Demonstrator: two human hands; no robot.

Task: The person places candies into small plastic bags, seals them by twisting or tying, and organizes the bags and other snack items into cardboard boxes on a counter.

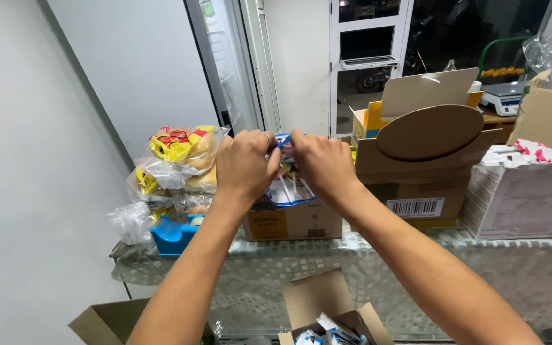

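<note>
Both my hands are raised together over a glass table (493, 275). My left hand (245, 165) and my right hand (322, 163) each pinch the top edge of a small blue and white plastic packet (287, 185) that hangs between them. The packet's lower part dangles in front of a small brown carton (295, 222). A ring shows on a finger of my left hand.
Bagged buns in clear and yellow wrappers (177, 163) and a blue tape dispenser (172, 235) sit at the left. Open cardboard boxes (426, 160) and a white printed carton (522, 198) stand at the right. A small open box of packets (330, 319) lies below the glass.
</note>
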